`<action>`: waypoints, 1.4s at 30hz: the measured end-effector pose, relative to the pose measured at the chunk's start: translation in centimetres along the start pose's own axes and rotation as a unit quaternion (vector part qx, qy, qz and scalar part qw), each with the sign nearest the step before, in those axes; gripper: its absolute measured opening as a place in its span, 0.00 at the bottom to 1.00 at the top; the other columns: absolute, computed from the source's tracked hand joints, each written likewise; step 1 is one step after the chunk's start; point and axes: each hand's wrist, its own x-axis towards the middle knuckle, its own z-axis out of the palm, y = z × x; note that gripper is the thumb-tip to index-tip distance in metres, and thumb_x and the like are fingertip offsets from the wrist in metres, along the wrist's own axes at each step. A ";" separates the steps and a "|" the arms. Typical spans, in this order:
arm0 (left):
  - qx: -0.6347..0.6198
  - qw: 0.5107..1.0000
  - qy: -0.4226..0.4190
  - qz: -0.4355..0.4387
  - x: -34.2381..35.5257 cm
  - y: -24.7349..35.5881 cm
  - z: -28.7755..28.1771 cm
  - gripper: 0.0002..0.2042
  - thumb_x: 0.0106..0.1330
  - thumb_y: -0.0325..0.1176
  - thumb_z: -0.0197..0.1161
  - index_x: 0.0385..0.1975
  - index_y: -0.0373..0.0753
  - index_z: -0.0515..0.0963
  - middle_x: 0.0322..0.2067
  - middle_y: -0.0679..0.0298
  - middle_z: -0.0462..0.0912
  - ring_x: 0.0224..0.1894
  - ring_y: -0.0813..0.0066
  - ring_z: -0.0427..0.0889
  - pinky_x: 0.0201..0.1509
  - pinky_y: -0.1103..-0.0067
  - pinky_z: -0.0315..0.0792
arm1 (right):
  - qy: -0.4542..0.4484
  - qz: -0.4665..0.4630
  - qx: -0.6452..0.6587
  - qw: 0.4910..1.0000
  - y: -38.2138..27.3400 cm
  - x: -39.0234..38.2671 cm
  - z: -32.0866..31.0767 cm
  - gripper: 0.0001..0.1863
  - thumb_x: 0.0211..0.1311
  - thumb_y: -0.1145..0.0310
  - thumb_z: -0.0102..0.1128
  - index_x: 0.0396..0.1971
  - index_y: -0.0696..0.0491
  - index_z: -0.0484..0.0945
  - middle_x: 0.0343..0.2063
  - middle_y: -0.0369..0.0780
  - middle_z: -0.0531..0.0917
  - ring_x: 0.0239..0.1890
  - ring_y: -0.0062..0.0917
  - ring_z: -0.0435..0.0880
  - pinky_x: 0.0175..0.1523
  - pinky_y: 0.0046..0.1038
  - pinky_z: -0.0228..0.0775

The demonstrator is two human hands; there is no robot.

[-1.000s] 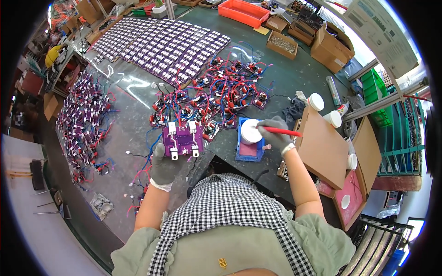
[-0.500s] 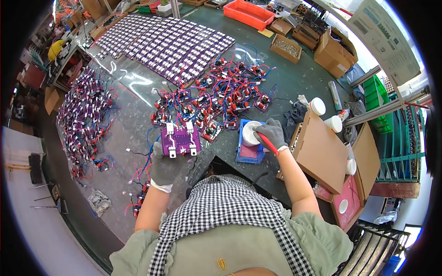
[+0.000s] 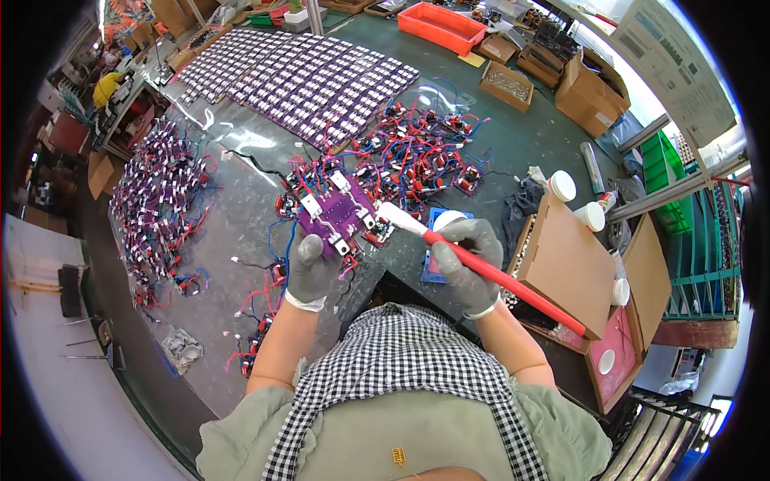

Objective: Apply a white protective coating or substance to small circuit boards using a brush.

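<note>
Both my hands wear grey gloves. My left hand grips the near edge of a purple circuit board, which is tilted and carries white and metal terminal pieces. A red-handled brush lies in the closed fingers of my right hand. Its pale bristle end reaches the board's right side; whether it touches, I cannot tell. Behind the right hand, partly hidden, a white tub stands in a blue tray. Wired boards with red and blue leads are heaped just beyond the held board.
A second heap of wired boards covers the table's left side. Rows of purple boards lie at the back. On the right are a cardboard box, white tubs and a dark cloth. A crumpled rag lies near left.
My right hand has brought the brush from the white tub leftward to the board. The board has turned and tilted in my left hand, rising slightly to the right.
</note>
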 end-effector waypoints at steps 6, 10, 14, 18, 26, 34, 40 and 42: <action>-0.027 0.998 -0.014 0.053 0.5 0.3 -0.5 0.38 0.57 0.51 0.71 0.62 0.33 0.66 0.55 0.54 0.78 0.58 0.57 0.79 0.64 0.60 0.72 | -0.117 -0.078 -0.050 0.989 -1.2 0.7 0.9 0.07 0.51 0.76 0.67 0.30 0.54 0.78 0.24 0.40 0.82 0.25 0.28 0.81 0.32 0.27 0.72; -0.029 0.997 0.001 0.070 0.6 1.2 -0.3 0.37 0.57 0.51 0.72 0.61 0.34 0.67 0.54 0.55 0.79 0.55 0.59 0.81 0.61 0.63 0.76 | -0.121 -0.082 -0.030 0.989 -1.3 0.7 1.4 0.05 0.54 0.77 0.61 0.32 0.56 0.78 0.24 0.38 0.80 0.25 0.22 0.76 0.31 0.24 0.66; -0.034 0.996 -0.001 0.079 0.4 1.9 -1.0 0.36 0.58 0.49 0.71 0.61 0.33 0.67 0.53 0.54 0.79 0.54 0.60 0.82 0.58 0.64 0.78 | -0.137 -0.156 -0.022 0.978 -1.4 2.6 3.8 0.07 0.54 0.79 0.60 0.34 0.57 0.78 0.25 0.40 0.80 0.24 0.25 0.76 0.31 0.27 0.66; -0.037 0.992 0.042 0.116 0.1 2.7 -2.4 0.36 0.59 0.49 0.71 0.60 0.31 0.67 0.53 0.54 0.79 0.53 0.59 0.82 0.59 0.63 0.78 | -0.169 -0.117 -0.034 0.978 -0.8 2.0 5.2 0.09 0.49 0.78 0.66 0.32 0.55 0.79 0.21 0.41 0.79 0.22 0.31 0.78 0.28 0.30 0.68; -0.025 0.989 0.063 0.131 -1.4 4.7 -4.8 0.38 0.59 0.53 0.70 0.61 0.32 0.66 0.54 0.55 0.79 0.56 0.60 0.80 0.61 0.62 0.75 | -0.256 -0.181 0.055 0.948 -1.8 3.2 10.1 0.09 0.52 0.79 0.61 0.35 0.57 0.77 0.24 0.43 0.80 0.24 0.30 0.78 0.31 0.29 0.68; -0.028 0.983 0.096 0.154 -1.4 7.3 -8.2 0.36 0.60 0.53 0.69 0.61 0.36 0.67 0.58 0.59 0.75 0.60 0.62 0.76 0.66 0.65 0.69 | -0.320 -0.175 0.021 0.931 -0.7 2.9 13.5 0.07 0.52 0.79 0.61 0.33 0.58 0.77 0.22 0.42 0.77 0.22 0.31 0.76 0.29 0.30 0.66; -0.079 0.939 0.234 0.238 1.0 6.8 -23.6 0.21 0.62 0.38 0.66 0.52 0.36 0.72 0.45 0.61 0.81 0.53 0.66 0.80 0.57 0.63 0.76 | -0.260 -0.091 -0.027 0.961 -0.4 3.1 12.9 0.08 0.52 0.81 0.61 0.33 0.57 0.76 0.21 0.41 0.77 0.22 0.29 0.75 0.29 0.27 0.66; -0.106 0.910 0.321 0.239 -0.6 6.0 -34.6 0.17 0.65 0.37 0.63 0.50 0.37 0.73 0.44 0.60 0.80 0.52 0.63 0.80 0.58 0.59 0.76 | -0.223 -0.069 -0.042 0.971 -0.6 2.9 12.4 0.07 0.54 0.81 0.60 0.33 0.57 0.76 0.23 0.40 0.78 0.23 0.24 0.75 0.30 0.25 0.66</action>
